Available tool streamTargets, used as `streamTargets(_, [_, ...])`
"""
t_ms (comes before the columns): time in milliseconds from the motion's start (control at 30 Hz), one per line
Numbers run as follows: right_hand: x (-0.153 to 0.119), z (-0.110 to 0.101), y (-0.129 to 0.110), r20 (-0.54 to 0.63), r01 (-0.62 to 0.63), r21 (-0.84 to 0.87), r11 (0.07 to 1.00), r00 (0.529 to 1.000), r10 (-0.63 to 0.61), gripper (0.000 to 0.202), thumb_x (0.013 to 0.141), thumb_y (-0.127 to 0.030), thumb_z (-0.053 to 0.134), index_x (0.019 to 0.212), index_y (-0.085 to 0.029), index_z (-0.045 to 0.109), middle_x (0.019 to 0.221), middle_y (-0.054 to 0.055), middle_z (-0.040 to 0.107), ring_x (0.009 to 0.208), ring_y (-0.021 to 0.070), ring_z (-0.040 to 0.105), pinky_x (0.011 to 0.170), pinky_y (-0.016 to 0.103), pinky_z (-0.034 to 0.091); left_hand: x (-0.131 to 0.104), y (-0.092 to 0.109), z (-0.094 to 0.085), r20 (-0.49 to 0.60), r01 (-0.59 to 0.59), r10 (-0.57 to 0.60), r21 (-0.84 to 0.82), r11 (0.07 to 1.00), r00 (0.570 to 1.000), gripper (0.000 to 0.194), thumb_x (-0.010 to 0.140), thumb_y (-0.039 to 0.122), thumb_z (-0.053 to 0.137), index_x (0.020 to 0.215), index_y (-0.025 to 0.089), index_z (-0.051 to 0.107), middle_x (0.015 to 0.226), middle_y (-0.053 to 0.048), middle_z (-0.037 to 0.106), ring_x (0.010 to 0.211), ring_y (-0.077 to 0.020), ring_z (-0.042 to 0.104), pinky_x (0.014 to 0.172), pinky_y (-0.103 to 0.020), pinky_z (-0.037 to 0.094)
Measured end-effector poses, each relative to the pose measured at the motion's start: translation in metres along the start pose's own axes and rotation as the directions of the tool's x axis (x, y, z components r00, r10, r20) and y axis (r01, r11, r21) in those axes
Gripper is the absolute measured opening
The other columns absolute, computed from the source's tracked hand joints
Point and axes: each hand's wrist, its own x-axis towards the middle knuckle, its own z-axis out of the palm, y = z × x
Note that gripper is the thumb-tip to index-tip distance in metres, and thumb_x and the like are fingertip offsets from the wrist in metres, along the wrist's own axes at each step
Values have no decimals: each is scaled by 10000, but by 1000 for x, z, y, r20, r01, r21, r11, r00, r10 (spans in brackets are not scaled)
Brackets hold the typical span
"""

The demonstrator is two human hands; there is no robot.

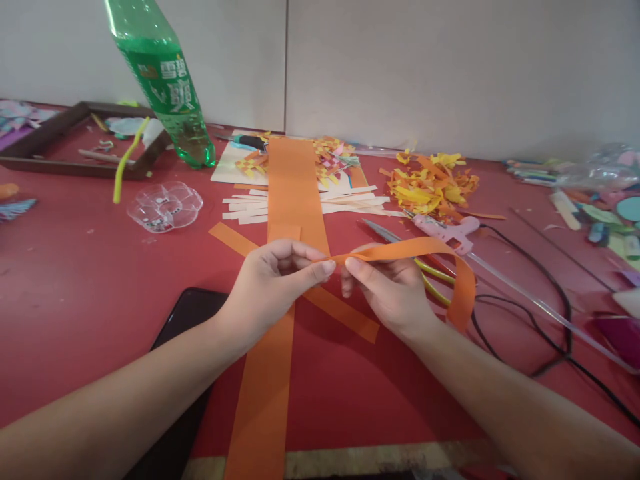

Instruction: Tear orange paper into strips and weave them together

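Between thumb and fingers, my left hand pinches one end of a narrow orange paper strip. My right hand pinches the same strip just beside it; the rest curls over that hand and hangs down on its right. Both hands are closed. Beneath them, a wide orange paper band runs from the back of the table towards me. Another narrow orange strip lies slantwise under my hands, partly hidden. Scissors with yellow handles lie behind my right hand.
A green bottle, a dark frame and a clear palette stand left. A black phone lies by my left forearm. Pale strips, yellow-orange scraps and a pink glue gun with its cord are around.
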Motion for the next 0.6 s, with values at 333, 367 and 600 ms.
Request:
streamTargets(333, [-3,3,-3,18,-21,-2,1000,1000,21,73,819,-248,725,755,-213,727,624,-23,669,487,88,604,453,216,524,1,-1,-3,38,-51,44,196,979,998,209,751,312,769,862,173,659,823,-22,721,775,-148,679,756,-281,519])
streamTargets(367, [-3,4,-3,23,-27,-4,1000,999,28,86,820,-249,724,744,-208,724,620,-22,668,483,88,604,452,214,526,1,-1,-2,47,-52,43,212,976,998,216,751,311,766,879,173,660,831,-28,725,775,-155,682,750,-287,521])
streamTargets(600, [-3,4,-4,55,-57,20,998,997,56,108,824,-250,717,727,-202,713,611,-28,659,478,90,607,444,214,535,1,1,0,72,-61,47,209,976,996,229,742,288,768,904,175,653,850,-28,730,774,-157,693,725,-272,528])
